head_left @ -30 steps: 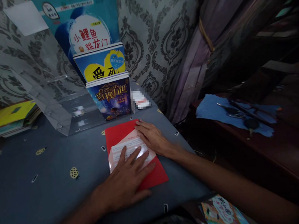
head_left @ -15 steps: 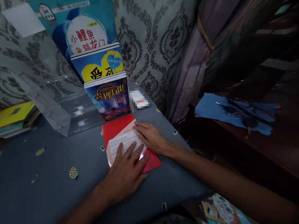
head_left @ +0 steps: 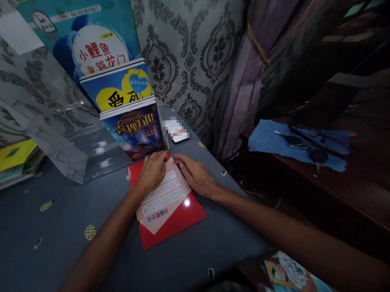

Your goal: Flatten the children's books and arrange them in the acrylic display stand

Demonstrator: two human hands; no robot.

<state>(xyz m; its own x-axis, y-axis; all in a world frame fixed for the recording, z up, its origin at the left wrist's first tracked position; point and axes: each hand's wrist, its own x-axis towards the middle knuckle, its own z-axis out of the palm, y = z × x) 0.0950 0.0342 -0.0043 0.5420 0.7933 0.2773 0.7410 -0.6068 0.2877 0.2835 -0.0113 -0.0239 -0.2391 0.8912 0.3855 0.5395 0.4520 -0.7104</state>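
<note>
A red book [head_left: 195, 210] with a pale printed panel lies flat on the cloth-covered table. My left hand [head_left: 152, 171] rests on its far part, fingers together and bent toward the far edge, fingertips partly hidden. On the right edge lies my right hand [head_left: 196, 175], its fingers stretched toward the book's far right corner. The fingertips of both hands are close together there, and neither hand lifts the book. Just beyond it, a dark blue book [head_left: 138, 129], a blue-and-yellow book [head_left: 113, 85] and a tall teal book [head_left: 113, 28] stand in tiers in a clear rack [head_left: 68, 163].
A stack of books with a yellow cover [head_left: 11, 158] lies at the left. Right of the rack is a blurred white item [head_left: 176, 130]. Beyond the table's right edge, a blue cloth [head_left: 263, 136] with tools lies on dark furniture. Another colourful book [head_left: 291, 271] shows at the bottom.
My left hand has slid away from me, from the book's near part to its far edge, baring the printed panel. The right hand stays at the right edge. The view has shifted slightly.
</note>
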